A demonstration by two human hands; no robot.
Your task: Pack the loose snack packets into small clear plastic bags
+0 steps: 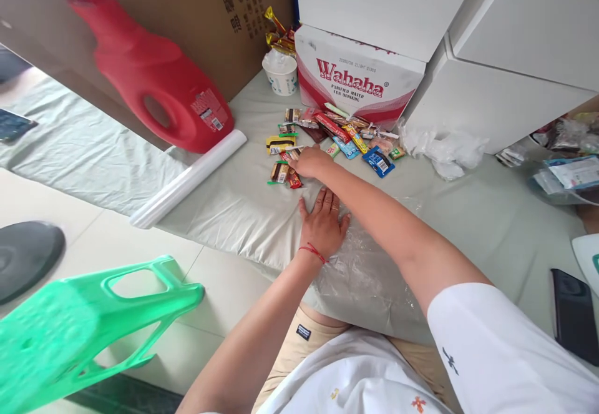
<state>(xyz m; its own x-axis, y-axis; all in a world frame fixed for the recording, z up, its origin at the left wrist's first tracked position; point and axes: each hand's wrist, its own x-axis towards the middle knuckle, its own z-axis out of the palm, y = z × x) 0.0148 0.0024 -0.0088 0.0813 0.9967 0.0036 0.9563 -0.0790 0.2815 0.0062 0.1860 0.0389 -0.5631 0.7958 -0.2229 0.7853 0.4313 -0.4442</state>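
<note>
My left hand (pixel 322 221), with a red string bracelet at the wrist, lies with fingers spread on the grey-green sheet, at the edge of a clear plastic bag (pixel 362 258). My right hand (pixel 312 163) reaches across beyond it, its fingers closed on a small snack packet (pixel 292 154); the palm hides part of it. Close around these fingers lie a yellow packet (pixel 281 143), a brown-and-green packet (pixel 279 172) and a red packet (pixel 294 180). To the right is a pile of mixed wrapped snacks (pixel 344 130), with a blue packet (pixel 378 162) at its near side.
Behind the snacks stand a Wahaha water carton (pixel 355 83) and a paper cup (pixel 282 77). A red jug (pixel 163 83) and a white roll (pixel 191 177) are at left. Crumpled white plastic (pixel 444 148) and a phone (pixel 574 314) lie right. A green stool (pixel 51 333) stands lower left.
</note>
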